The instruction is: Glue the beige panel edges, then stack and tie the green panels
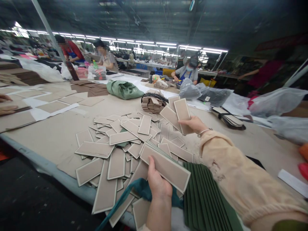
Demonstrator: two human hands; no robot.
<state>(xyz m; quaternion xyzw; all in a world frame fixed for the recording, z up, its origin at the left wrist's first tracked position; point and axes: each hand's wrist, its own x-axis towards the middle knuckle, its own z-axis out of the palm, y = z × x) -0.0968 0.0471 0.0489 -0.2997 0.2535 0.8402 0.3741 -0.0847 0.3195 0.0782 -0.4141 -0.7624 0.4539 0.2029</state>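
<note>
At ten o'clock sits a green bag (124,89), contents hidden; the left hand (159,184) grips stacked panels (167,168), lying towards its one o'clock, the right hand (194,125) pinches fanned panels (182,110) at its ten, and loose panels (122,138) spread at eight

R. arm (267,222): loose beige sleeve cover (234,170), gathered at elbow end; small dark print (218,170) w/ lettering, illegible; olive-green cloth (291,226) above, partly in view. R. hand (193,124): thin silver-col. bracelet (204,132) at wrist. L. hand (159,183): bare, incl. forearm.
</note>
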